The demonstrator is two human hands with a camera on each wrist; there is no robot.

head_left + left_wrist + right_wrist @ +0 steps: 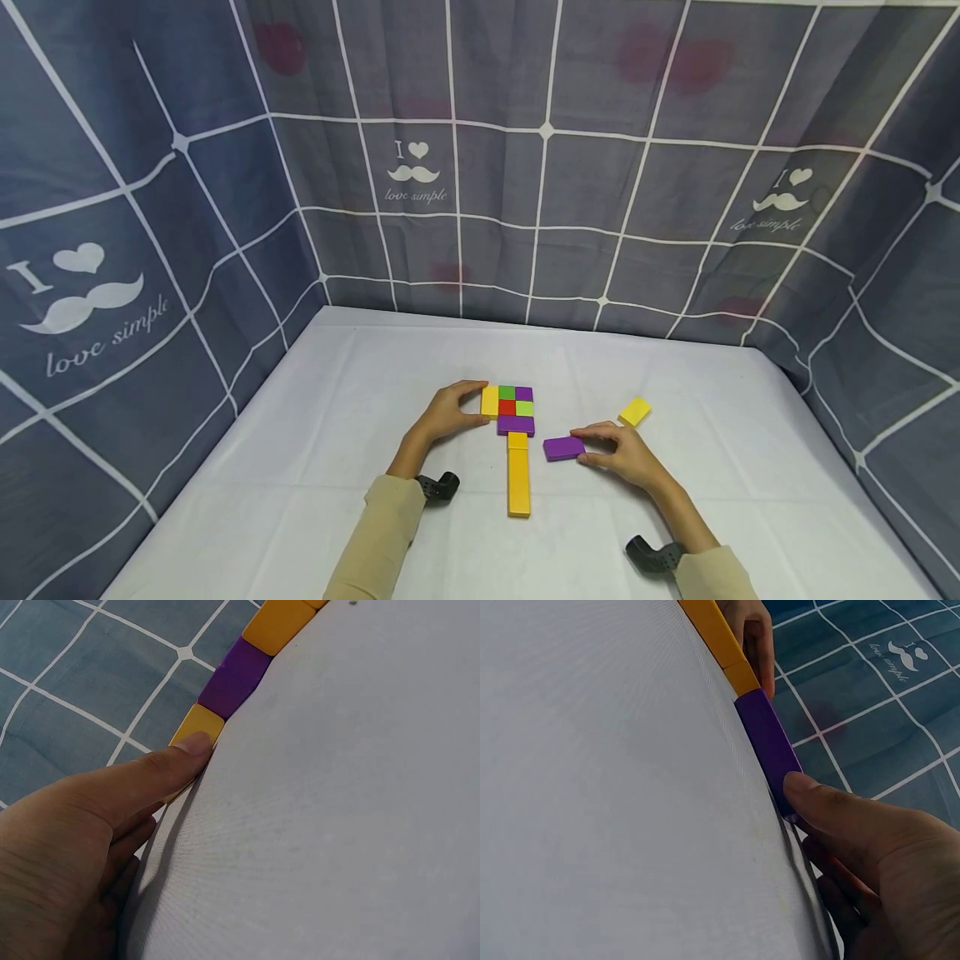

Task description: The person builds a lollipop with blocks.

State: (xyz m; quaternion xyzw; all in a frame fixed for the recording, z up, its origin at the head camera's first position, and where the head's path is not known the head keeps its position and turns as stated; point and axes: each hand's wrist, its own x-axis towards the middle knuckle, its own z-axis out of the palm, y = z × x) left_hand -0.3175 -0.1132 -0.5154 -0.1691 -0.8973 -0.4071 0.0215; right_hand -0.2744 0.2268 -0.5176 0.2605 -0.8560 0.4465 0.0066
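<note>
In the head view my left hand [448, 412] pinches an upright yellow block [489, 402] between thumb and fingers, at the left side of a small block arrangement. That arrangement has a green block [507, 392], a red block [507, 407], a lime block [524, 408] and a small purple block [524, 393]. Below them lies a purple bar [516, 426], then a small yellow block [517, 442] and a long yellow bar [518, 485] running toward me. My right hand [628, 457] grips another purple block [562, 448], apart from the arrangement on its right.
A loose yellow block [635, 412] lies just beyond my right hand. White cloth [300, 517] covers the table. A grey checked curtain [495, 175] stands behind it and along both sides.
</note>
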